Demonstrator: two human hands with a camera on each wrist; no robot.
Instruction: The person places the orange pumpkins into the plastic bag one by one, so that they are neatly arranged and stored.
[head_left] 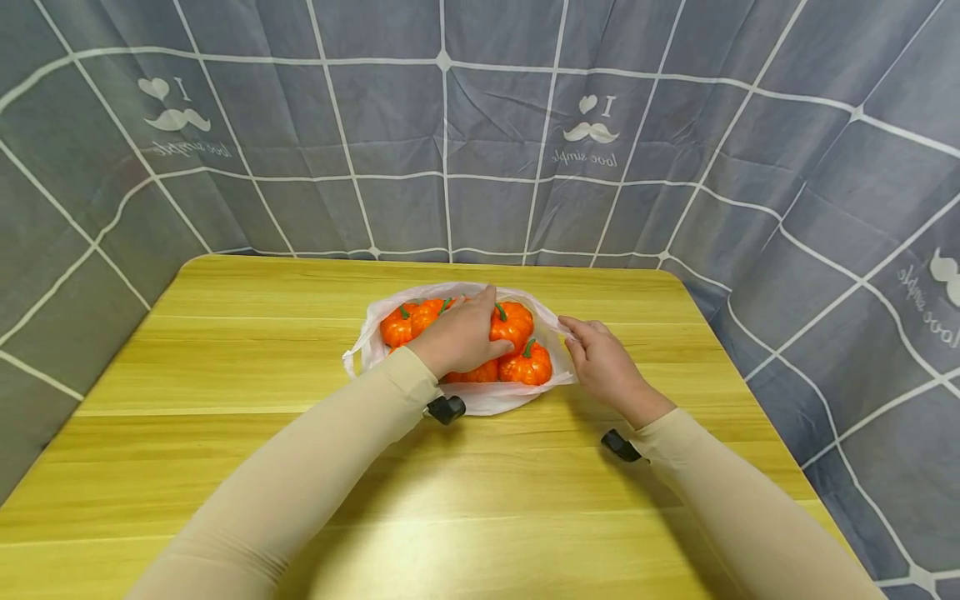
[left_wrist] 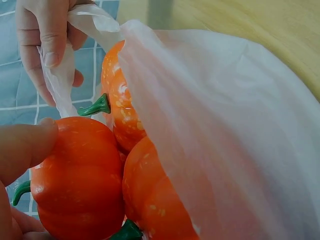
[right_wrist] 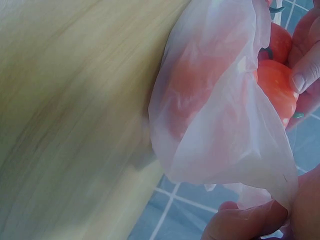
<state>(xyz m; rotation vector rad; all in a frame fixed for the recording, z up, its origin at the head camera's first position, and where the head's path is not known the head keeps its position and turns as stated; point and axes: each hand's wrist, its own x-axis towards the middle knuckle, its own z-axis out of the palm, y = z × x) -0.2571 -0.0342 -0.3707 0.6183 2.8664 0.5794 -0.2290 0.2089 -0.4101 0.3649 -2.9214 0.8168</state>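
Note:
A thin white plastic bag [head_left: 498,404] lies with its mouth spread, holding several small orange toy pumpkins [head_left: 527,365] with green stems. My left hand [head_left: 465,333] reaches into the mouth and grips one pumpkin [left_wrist: 80,175]. In the left wrist view its thumb [left_wrist: 27,150] lies on the pumpkin's side, with fingers around the far side. My right hand [head_left: 603,367] pinches the bag's right edge between thumb and fingers, also seen in the right wrist view, where the bag [right_wrist: 215,135] stretches toward it. Part of the pumpkins is hidden behind the plastic and my left hand.
The bag rests on a yellow wood-grain table [head_left: 465,517]. Grey curtain [head_left: 495,125] with white grid lines hangs behind the table and along its sides. A loose bag handle [head_left: 349,362] sticks out at the left. Black wrist devices [head_left: 447,409] sit under both sleeves.

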